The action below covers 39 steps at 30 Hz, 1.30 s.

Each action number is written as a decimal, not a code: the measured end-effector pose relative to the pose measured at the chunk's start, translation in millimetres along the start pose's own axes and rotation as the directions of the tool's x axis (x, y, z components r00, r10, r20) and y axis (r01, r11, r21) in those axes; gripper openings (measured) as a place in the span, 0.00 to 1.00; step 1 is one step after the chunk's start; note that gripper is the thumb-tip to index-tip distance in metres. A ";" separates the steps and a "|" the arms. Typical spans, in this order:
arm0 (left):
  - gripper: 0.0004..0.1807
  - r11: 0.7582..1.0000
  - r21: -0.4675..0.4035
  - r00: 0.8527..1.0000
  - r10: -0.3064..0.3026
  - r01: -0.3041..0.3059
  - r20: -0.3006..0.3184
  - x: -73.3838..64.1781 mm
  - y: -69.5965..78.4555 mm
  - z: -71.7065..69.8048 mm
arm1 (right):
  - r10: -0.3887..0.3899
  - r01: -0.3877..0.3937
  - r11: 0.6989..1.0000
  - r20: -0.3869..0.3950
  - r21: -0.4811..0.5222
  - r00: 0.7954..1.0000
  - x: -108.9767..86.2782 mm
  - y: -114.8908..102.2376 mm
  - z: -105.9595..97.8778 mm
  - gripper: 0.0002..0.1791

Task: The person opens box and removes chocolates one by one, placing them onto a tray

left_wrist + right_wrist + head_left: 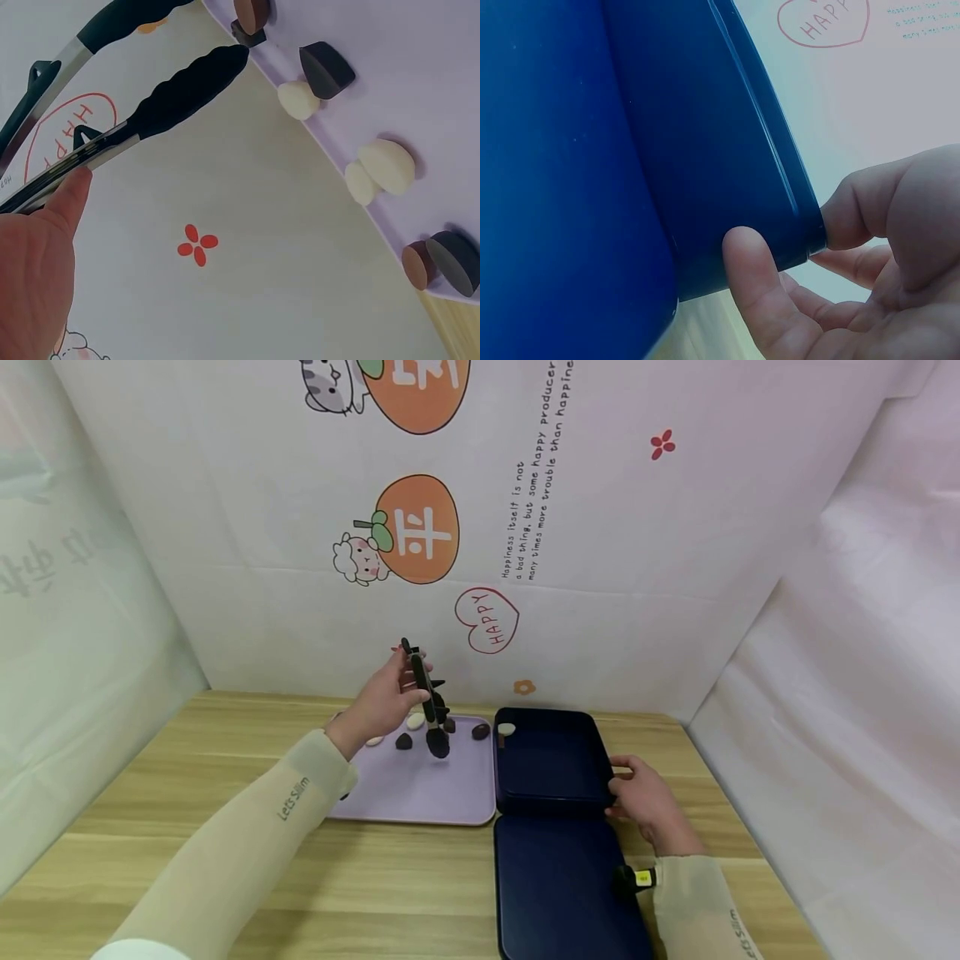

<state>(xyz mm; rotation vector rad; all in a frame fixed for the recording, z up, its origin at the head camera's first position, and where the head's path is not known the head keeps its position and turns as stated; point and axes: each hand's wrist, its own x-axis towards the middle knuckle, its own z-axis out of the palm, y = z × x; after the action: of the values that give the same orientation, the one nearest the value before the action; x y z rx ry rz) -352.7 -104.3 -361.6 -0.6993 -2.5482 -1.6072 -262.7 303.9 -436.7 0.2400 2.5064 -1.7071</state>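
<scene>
In the head view my left hand [382,697] holds a pair of black-and-silver tongs [423,689], tips down over the lavender tray [427,797]. The left wrist view shows the two black scalloped tong heads [191,90] spread apart, with nothing between them. Several small pebble-like pieces, dark ones [404,741] and white ones [416,721], lie mostly toward the tray's far side. At the right, my right hand [645,797] grips the side of a dark blue box [558,768] near its front corner. A white piece [507,728] and a brown piece [502,742] are at the box's left side.
A dark blue lid or flat panel [566,885] lies directly in front of the box. Both stand on a wood-grain table [390,885], the tray just left of the box. A white printed sheet [600,635] rises behind, with more white sheeting at both sides.
</scene>
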 end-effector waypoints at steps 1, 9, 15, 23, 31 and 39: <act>0.33 1.000 -0.001 1.000 0.006 -0.006 -0.004 0.3 0.5 -0.1 | -0.001 0.001 1.000 0.000 -0.002 1.000 0.1 0.2 -0.3 0.29; 0.30 0.985 -0.119 0.992 0.117 -0.123 -0.052 -3.5 26.4 10.1 | -0.001 0.001 1.000 -0.003 -0.007 1.000 1.6 1.8 -1.4 0.29; 0.30 0.952 -0.070 0.951 0.302 -0.298 0.059 -3.6 60.3 33.0 | -0.003 0.003 1.000 -0.007 -0.006 1.000 1.4 2.1 -1.9 0.29; 0.29 0.915 0.149 0.917 0.341 -0.374 0.209 9.6 78.6 73.6 | -0.004 0.004 1.000 -0.014 0.001 1.000 2.5 3.5 -1.6 0.29; 0.33 0.861 0.344 0.923 0.309 -0.374 0.231 23.5 80.8 99.9 | -0.004 0.004 1.000 -0.015 0.003 1.000 2.6 2.6 -0.4 0.29; 0.38 0.846 0.422 0.933 0.218 -0.327 0.286 35.6 78.1 116.0 | -0.001 0.001 1.000 -0.008 0.001 1.000 2.2 1.9 -0.6 0.28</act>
<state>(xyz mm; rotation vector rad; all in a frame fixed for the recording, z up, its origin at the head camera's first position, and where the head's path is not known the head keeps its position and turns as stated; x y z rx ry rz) -331.0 36.6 -339.2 -1.1727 -2.6675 -0.8191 -264.5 305.3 -438.6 0.2467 2.5117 -1.7109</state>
